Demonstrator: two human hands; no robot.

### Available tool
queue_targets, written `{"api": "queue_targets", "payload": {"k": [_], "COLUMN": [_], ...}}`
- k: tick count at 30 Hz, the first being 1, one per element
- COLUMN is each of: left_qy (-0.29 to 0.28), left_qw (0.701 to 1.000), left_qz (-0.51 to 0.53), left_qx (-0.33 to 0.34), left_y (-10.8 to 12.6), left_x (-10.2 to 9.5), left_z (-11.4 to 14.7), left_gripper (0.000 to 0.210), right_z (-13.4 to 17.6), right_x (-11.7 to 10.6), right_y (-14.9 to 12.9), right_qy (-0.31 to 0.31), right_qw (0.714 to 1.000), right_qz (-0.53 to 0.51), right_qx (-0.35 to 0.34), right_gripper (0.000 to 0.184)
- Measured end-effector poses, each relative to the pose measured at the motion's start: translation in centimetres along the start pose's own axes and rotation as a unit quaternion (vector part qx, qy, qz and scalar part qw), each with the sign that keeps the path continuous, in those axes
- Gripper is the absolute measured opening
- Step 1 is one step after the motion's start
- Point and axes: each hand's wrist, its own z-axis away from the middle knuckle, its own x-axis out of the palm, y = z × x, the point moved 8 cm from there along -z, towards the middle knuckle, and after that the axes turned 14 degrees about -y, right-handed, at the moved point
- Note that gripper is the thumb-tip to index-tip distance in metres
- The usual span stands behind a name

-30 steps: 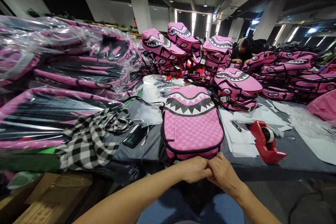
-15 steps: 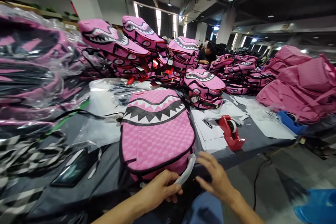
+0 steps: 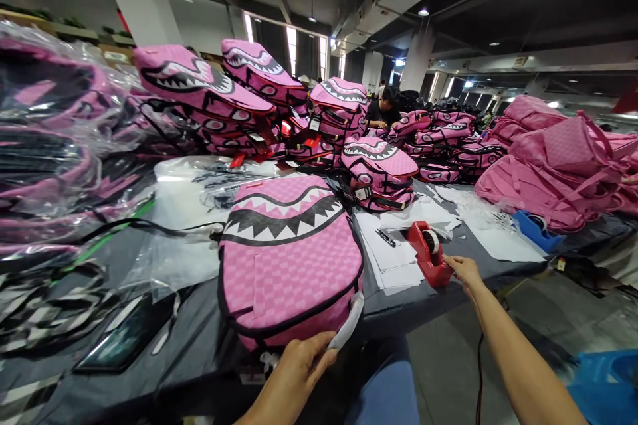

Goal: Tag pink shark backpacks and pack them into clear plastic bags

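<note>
A pink checkered backpack (image 3: 294, 272) with a black-and-white shark-mouth print lies face up at the table's front edge. My left hand (image 3: 304, 365) is closed on a whitish strap (image 3: 349, 322) at the backpack's lower right corner. Out to the right, my right hand (image 3: 463, 273) pinches at the front end of a red tape dispenser (image 3: 431, 262), where the tape comes off; the clear tape itself is hard to see.
White papers (image 3: 389, 255) with a small black object lie beside the dispenser. More shark-print backpacks (image 3: 199, 89) are piled behind, plain pink bags (image 3: 543, 172) at right. A dark tablet-like device (image 3: 114, 339) lies at left. Across the table a person (image 3: 383, 106) is bent over bags.
My right hand has moved from beside the strap out to the right and closed at the tape dispenser's front. My left hand still holds the strap. The view has shifted slightly right.
</note>
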Motion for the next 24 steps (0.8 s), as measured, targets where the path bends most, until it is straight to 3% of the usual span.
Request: {"api": "queue_targets", "payload": {"k": [4, 8, 11, 14, 17, 19, 21, 24], "left_qy": [0.006, 0.004, -0.005, -0.005, -0.002, -0.008, -0.021, -0.032], "left_qw": [1.000, 1.000, 0.999, 0.999, 0.999, 0.999, 0.999, 0.999], "left_qz": [0.016, 0.030, 0.036, 0.050, 0.040, 0.002, -0.024, -0.008], "left_qx": [-0.002, -0.006, -0.002, -0.003, -0.012, -0.031, -0.044, -0.036], "left_y": [-0.1, -0.3, -0.3, -0.1, 0.3, 0.7, 1.1, 1.8], "left_x": [-0.1, -0.2, -0.1, -0.2, -0.6, -0.8, -1.0, -1.0], "left_z": [-0.1, -0.1, -0.2, -0.2, -0.3, -0.2, -0.2, 0.0], "left_gripper": [0.043, 0.042, 0.042, 0.039, 0.033, 0.027, 0.026, 0.035], "right_z": [0.4, 3.4, 5.7, 7.2, 10.4, 14.5, 19.7, 26.0], "right_x": [-0.8, -2.0, -0.5, 4.0, 10.5, 15.0, 19.2, 22.4], "right_y": [0.0, 0.8, 2.5, 2.9, 0.7, -1.7, -4.0, -5.8], "right_qy": [0.029, 0.057, 0.055, 0.022, -0.050, -0.127, -0.231, -0.308], "right_qw": [0.999, 0.992, 0.980, 0.954, 0.924, 0.892, 0.839, 0.817], "right_qz": [-0.043, -0.105, -0.192, -0.296, -0.377, -0.433, -0.492, -0.487], "right_qx": [0.000, -0.030, -0.024, -0.025, -0.031, -0.029, -0.019, -0.023], "right_gripper": [0.040, 0.042, 0.052, 0.060, 0.061, 0.056, 0.051, 0.048]}}
